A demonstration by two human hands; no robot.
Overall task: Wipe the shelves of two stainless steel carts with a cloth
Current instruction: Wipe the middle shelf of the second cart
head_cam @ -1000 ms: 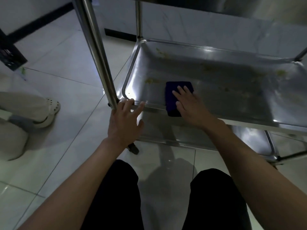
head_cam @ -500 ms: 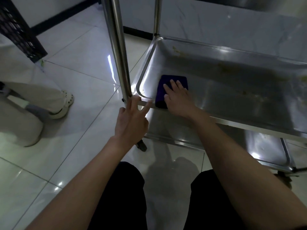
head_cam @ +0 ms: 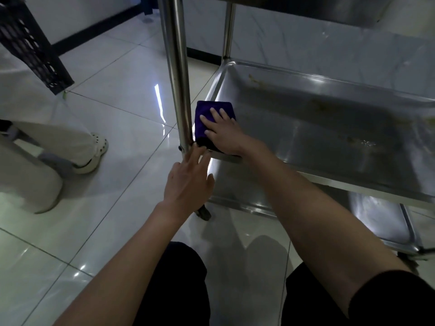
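Right hand (head_cam: 223, 135) flat on cloth (head_cam: 213, 118) in shelf (head_cam: 329, 142) corner, beside post (head_cam: 176, 74). Left hand (head_cam: 188, 184) open, fingertips touching rim. Crate (head_cam: 30, 43), another person's shoe (head_cam: 96, 154) left on floor.

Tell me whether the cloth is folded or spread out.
Folded: the purple cloth shows as a compact thick rectangular pad under the right hand.

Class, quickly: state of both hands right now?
Left hand: open, fingertips at the cart post.
Right hand: open, flat on the purple cloth.
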